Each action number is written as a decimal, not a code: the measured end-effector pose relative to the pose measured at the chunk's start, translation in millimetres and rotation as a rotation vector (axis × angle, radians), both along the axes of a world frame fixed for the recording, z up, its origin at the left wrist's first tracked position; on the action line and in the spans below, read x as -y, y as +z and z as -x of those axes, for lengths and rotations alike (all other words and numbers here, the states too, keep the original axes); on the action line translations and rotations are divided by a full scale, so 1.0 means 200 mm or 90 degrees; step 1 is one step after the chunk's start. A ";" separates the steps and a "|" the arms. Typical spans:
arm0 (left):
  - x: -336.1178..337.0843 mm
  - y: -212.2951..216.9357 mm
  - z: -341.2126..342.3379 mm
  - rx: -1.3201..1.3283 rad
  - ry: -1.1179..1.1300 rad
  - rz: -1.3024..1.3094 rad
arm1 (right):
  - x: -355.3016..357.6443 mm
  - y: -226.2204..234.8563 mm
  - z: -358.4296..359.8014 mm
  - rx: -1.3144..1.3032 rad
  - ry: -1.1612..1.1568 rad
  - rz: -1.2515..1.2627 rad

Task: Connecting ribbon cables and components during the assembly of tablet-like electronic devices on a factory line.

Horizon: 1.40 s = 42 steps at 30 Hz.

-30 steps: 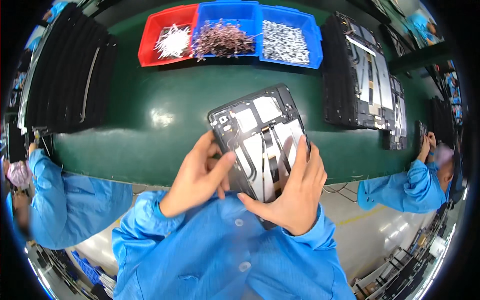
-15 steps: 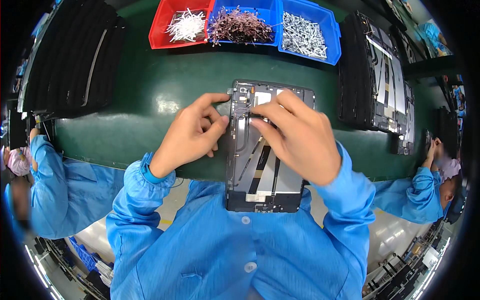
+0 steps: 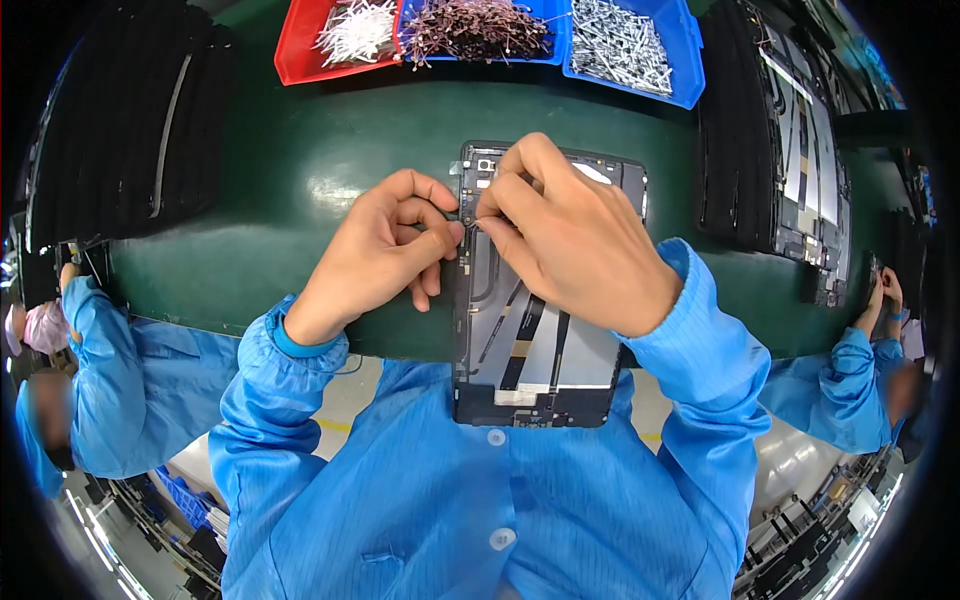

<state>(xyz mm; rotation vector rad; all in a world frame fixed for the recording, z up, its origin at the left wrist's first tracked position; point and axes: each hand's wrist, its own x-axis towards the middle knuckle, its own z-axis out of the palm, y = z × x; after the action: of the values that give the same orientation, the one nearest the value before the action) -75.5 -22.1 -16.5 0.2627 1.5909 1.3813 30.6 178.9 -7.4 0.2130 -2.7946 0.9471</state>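
An opened tablet (image 3: 590,345) lies on the green table in front of me, its grey inner plate, black flat cables and small boards exposed. Over its upper left part, my right hand (image 3: 570,225) pinches thumb and forefinger together; what sits between the tips is too small and covered to name. My left hand (image 3: 385,245) is beside the tablet's left edge, fingers loosely curled and apart. Its thumb and forefinger tips reach that edge close to the right hand's pinch. The right hand hides much of the tablet's upper half.
Along the far side stand a red bin (image 3: 290,50) of white pieces, a blue bin (image 3: 555,45) of brownish wired parts and another blue bin (image 3: 690,75) of silvery pieces. Black stacks (image 3: 130,130) rise at left, opened tablets (image 3: 805,170) at right. Blue-clad people sit on both sides.
My right hand has shifted left toward the tablet's upper left edge. My left forefinger has bent and come down closer to the thumb. The view has shifted slightly.
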 end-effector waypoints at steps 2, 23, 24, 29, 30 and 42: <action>0.00 0.00 0.00 -0.006 -0.003 -0.009 | -0.01 0.01 -0.01 -0.010 0.010 -0.012; -0.08 0.02 -0.01 -0.055 -0.014 0.056 | -0.11 0.04 0.11 -0.043 -0.006 -0.015; -0.07 0.03 -0.02 -0.054 -0.012 0.054 | -0.12 0.08 0.07 -0.065 -0.053 -0.004; 0.09 0.04 -0.19 -0.366 0.020 0.075 | -0.13 0.15 -0.33 0.076 -0.361 0.065; 0.09 0.04 -0.20 -0.363 0.024 0.071 | -0.13 0.10 -0.42 0.094 -0.378 0.007; -0.03 0.02 0.01 -0.499 -0.310 -0.069 | 0.28 -0.08 -0.76 0.181 -0.104 0.982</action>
<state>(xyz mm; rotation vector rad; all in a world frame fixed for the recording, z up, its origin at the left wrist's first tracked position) -76.9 -17.0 -12.4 1.2920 1.8807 1.0172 182.2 123.4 -22.6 -0.3825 -1.4255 2.7340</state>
